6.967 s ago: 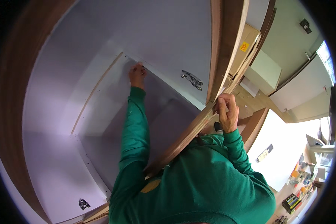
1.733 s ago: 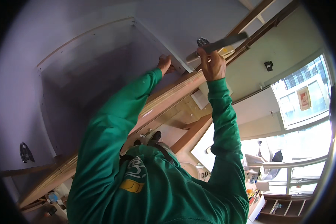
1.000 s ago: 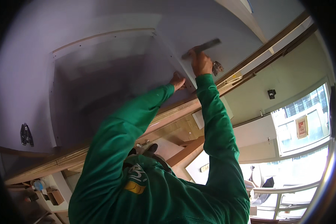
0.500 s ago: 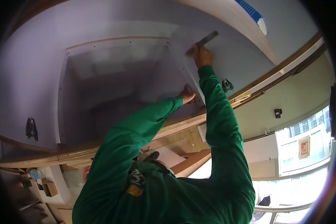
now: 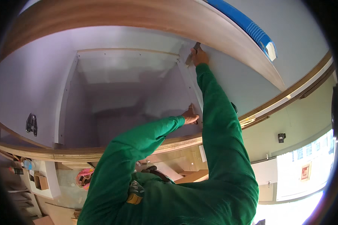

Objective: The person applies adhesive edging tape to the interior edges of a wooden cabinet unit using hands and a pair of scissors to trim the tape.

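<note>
I am reaching into a cabinet with pale inner walls [image 5: 33, 82]. In my right hand [image 5: 200, 57], near the far right inner corner, is a dark bar-shaped tool [image 5: 197, 45]; its exact kind is unclear. Its lighter end is beside the white strip [image 5: 193, 84] that runs along the right inner wall. Lower down on this strip, my left hand [image 5: 190, 115] has its fingers apart and rests near the strip's front end. Similar strips line the left side [image 5: 67, 93] and the back [image 5: 127, 54], dotted with small dark spots.
A wooden shelf edge [image 5: 139, 18] arches overhead, with a blue box [image 5: 251, 28] above it. The cabinet's front edge [image 5: 79, 153] crosses below my arms. A dark hinge [image 5: 31, 124] sits at left, another [image 5: 281, 137] on the pale door panel at right.
My right hand has moved slightly up and left, and the tool has turned, now at the corner by the strip. The left hand stays near the strip's front. The view has shifted, showing more shelf.
</note>
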Tool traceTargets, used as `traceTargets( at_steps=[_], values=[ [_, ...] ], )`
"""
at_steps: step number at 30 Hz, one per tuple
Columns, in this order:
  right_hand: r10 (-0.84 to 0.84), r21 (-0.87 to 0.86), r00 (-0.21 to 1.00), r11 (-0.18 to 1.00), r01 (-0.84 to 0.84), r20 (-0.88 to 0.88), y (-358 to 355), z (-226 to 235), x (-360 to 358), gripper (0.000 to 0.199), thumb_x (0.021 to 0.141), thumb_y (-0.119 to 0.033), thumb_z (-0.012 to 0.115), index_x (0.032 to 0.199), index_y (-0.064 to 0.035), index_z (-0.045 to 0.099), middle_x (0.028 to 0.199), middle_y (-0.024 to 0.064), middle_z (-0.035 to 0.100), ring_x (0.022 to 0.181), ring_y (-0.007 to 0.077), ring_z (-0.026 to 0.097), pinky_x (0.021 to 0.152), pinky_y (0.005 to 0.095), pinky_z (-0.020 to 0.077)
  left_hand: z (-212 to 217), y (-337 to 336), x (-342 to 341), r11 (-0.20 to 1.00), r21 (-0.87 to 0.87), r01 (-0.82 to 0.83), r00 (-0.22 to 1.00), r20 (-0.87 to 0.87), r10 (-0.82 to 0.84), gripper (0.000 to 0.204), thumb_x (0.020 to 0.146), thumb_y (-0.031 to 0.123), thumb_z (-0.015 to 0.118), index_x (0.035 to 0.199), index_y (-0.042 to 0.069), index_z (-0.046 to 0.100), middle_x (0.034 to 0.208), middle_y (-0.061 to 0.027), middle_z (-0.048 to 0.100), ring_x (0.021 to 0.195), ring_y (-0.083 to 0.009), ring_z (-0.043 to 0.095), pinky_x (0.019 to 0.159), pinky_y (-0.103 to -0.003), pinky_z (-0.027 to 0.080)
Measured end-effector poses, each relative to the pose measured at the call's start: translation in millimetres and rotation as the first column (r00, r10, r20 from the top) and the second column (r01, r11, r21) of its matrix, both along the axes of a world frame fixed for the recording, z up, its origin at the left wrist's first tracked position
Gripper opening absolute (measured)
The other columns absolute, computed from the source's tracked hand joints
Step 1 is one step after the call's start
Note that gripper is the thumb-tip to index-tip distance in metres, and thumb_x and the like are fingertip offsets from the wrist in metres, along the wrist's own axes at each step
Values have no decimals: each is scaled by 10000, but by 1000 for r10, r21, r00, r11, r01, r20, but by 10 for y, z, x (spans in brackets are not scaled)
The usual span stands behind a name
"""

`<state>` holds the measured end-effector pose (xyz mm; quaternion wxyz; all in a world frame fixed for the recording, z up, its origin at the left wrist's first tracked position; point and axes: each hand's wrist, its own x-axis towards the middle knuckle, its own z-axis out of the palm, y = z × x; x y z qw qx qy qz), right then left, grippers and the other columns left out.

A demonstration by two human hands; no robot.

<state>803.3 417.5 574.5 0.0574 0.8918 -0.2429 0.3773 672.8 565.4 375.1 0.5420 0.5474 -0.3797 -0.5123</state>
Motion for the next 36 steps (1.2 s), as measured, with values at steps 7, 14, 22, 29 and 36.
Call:
traceTargets(
  at_steps=[7, 14, 22, 29, 36],
  values=[
    [87, -124, 988, 990, -71, 130, -972, -123, 546, 395, 972, -403, 536, 1126, -53, 635, 1197, 233, 638, 1063, 407, 618, 895, 517, 488, -30, -268, -84, 983, -123, 134, 982, 149, -115, 1021, 866, 213, 598, 1532, 6, -148, 925, -239, 694, 800, -316, 714, 712, -395, 587],
    [7, 115, 998, 993, 1, -67, -659, 24, 971, 387, 979, -384, 530, 1096, -29, 631, 991, 228, 702, 917, 429, 668, 840, 502, 523, -750, -736, 143, 960, -248, 129, 926, 376, -27, 1012, 860, 183, 597, 1481, -117, -143, 889, -244, 689, 769, -294, 707, 667, -387, 568],
    [155, 293, 986, 947, -129, -64, -957, 101, 351, 423, 976, -409, 526, 1031, -2, 629, 1015, 263, 685, 945, 447, 648, 839, 521, 509, -178, -312, -2, 832, -145, 535, 186, 981, 52, 191, 909, 151, 568, 846, 7, 676, 906, -186, 709, 846, -359, 671, 1065, -679, 229],
    [-32, 58, 999, 998, 34, -28, 34, 166, 73, 379, 970, -428, 528, 1072, -75, 622, 938, 195, 707, 913, 406, 672, 828, 525, 516, -385, -265, 189, 853, -273, 446, 512, 859, 8, 142, 888, 120, 558, 864, 9, 644, 867, -177, 725, 954, -420, 690, 1100, -780, 87],
    [2, 229, 1000, 973, -5, 12, 356, 153, -759, 388, 967, -426, 543, 1073, -58, 606, 878, 223, 696, 860, 431, 668, 777, 552, 508, -367, -251, 59, 967, -158, 199, 883, 456, -107, 796, 887, 103, 567, 1488, -103, 87, 798, -133, 696, 805, -270, 695, 924, -442, 516]
  ],
)
